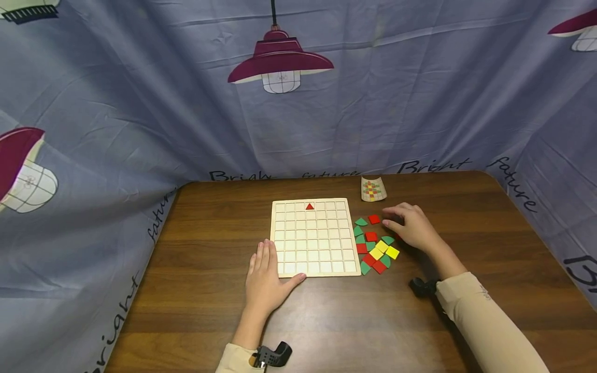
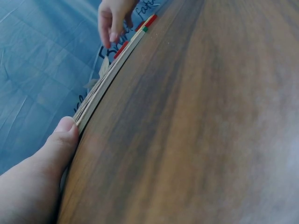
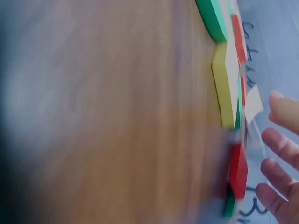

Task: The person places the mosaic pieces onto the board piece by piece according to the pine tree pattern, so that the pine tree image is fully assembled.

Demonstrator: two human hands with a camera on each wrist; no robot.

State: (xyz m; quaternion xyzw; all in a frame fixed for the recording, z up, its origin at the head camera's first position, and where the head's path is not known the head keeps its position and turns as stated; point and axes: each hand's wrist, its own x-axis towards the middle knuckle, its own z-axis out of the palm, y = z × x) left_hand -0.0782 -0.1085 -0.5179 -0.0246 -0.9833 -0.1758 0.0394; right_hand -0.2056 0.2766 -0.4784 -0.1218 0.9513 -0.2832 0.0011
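A pale wooden grid board (image 1: 317,255) lies flat on the table, a red triangle (image 1: 310,206) in its top row. My left hand (image 1: 266,282) rests at its lower left corner, fingers straight along the left side and thumb against the front edge. To the right of the pieces, my right hand (image 1: 412,225) hovers with its fingers loosely bent and nothing between them. Closest to its fingertips is a red square (image 1: 374,219). Green quarter-rounds (image 1: 361,222), yellow squares (image 1: 393,252) and more red squares (image 1: 361,248) are scattered beside the board, some overlapping.
Behind the pieces stands a small curled pattern card (image 1: 371,190) showing coloured shapes on a grid. A printed cloth curtain (image 1: 298,129) hangs along the back and sides of the brown wooden table (image 1: 210,233). Each wrist wears a black camera.
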